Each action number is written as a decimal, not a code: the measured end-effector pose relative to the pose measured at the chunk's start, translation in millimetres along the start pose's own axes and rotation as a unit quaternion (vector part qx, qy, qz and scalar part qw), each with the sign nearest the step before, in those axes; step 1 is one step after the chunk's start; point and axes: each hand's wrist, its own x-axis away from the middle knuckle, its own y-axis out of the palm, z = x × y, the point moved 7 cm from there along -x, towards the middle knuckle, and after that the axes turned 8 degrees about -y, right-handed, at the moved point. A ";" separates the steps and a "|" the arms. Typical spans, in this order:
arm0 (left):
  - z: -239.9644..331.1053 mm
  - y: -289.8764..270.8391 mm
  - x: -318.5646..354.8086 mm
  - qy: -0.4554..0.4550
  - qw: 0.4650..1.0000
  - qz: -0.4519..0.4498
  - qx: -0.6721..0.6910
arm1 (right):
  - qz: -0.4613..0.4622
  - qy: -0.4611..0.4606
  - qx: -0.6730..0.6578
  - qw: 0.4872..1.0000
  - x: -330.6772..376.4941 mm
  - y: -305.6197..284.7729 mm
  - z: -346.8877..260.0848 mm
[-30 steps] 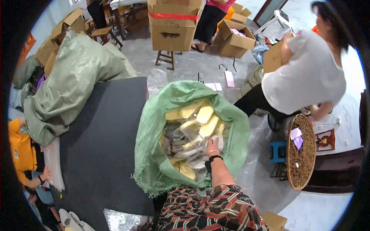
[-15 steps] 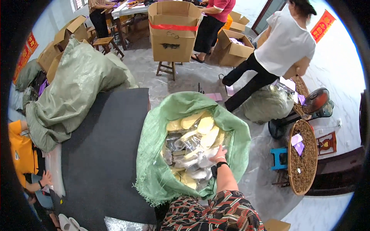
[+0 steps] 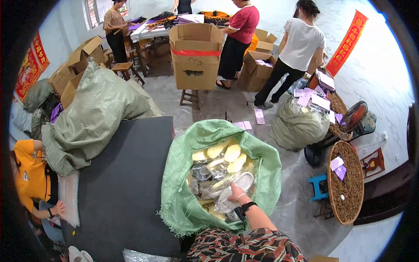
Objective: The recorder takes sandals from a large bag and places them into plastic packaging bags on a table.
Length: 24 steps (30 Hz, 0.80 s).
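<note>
A green woven sack [image 3: 266, 161] stands in front of me with its mouth spread wide. Inside it lie several slippers in clear plastic bags, many showing pale yellow soles [image 3: 233, 153] and some dark or grey. My right hand [image 3: 237, 194] reaches into the sack and is closed on a light grey slipper [image 3: 244, 180], which lies slanted over the others. A dark band and a thin bracelet circle that wrist. My left hand is outside the picture.
A black tabletop [image 3: 126, 183] adjoins the sack on the left, where a person in orange [image 3: 32, 174] rests a hand on clear plastic sheets [image 3: 68, 196]. Behind stand a tall carton [image 3: 195, 72], a tied sack [image 3: 297, 126] and a fan [image 3: 354, 114]. A round woven tray [image 3: 349, 192] is at right.
My right hand has moved slightly left and down, and the light grey slipper now shows in its grip. The person in white has stepped away, and my view has tilted up a little.
</note>
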 end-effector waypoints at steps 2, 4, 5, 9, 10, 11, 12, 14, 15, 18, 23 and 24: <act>-9.9 2.8 11.5 -0.004 1.000 0.006 -0.006 | 0.000 -0.051 0.014 0.999 8.1 -14.9 -28.2; -21.2 9.9 31.6 -0.010 1.000 0.007 -0.009 | -0.022 -0.074 0.046 0.996 16.2 -35.9 -47.5; -28.3 15.4 43.7 -0.016 1.000 0.007 -0.010 | -0.046 -0.092 0.075 0.992 21.4 -45.5 -58.1; -53.0 38.7 98.0 -0.059 0.998 0.016 0.000 | -0.035 -0.179 0.157 0.971 69.7 -102.2 -141.9; -57.2 44.8 109.3 -0.069 0.997 0.018 0.004 | -0.036 -0.192 0.165 0.967 80.5 -111.1 -164.6; -61.0 51.7 120.9 -0.079 0.997 0.020 0.008 | -0.037 -0.229 0.186 0.955 90.8 -116.7 -188.4; -57.3 51.8 128.2 -0.081 0.996 0.021 0.010 | -0.033 -0.257 0.206 0.944 100.4 -120.8 -202.8; -53.2 50.0 133.8 -0.112 0.991 0.023 0.065 | -0.012 -0.291 0.247 0.924 110.9 -125.5 -228.9; -42.9 32.1 129.0 -0.128 0.986 0.020 0.104 | 0.023 -0.331 0.261 0.907 124.8 -135.8 -247.3; -33.5 0.2 150.6 -0.221 0.948 0.003 0.231 | 0.066 -0.453 0.292 0.840 162.3 -138.0 -329.5; -50.3 11.1 162.9 -0.301 0.885 -0.103 0.339 | 0.050 -0.625 0.350 0.696 205.3 -91.4 -439.7; -59.5 21.9 163.8 -0.306 0.883 -0.101 0.342 | 0.037 -0.650 0.364 0.666 212.1 -74.5 -458.4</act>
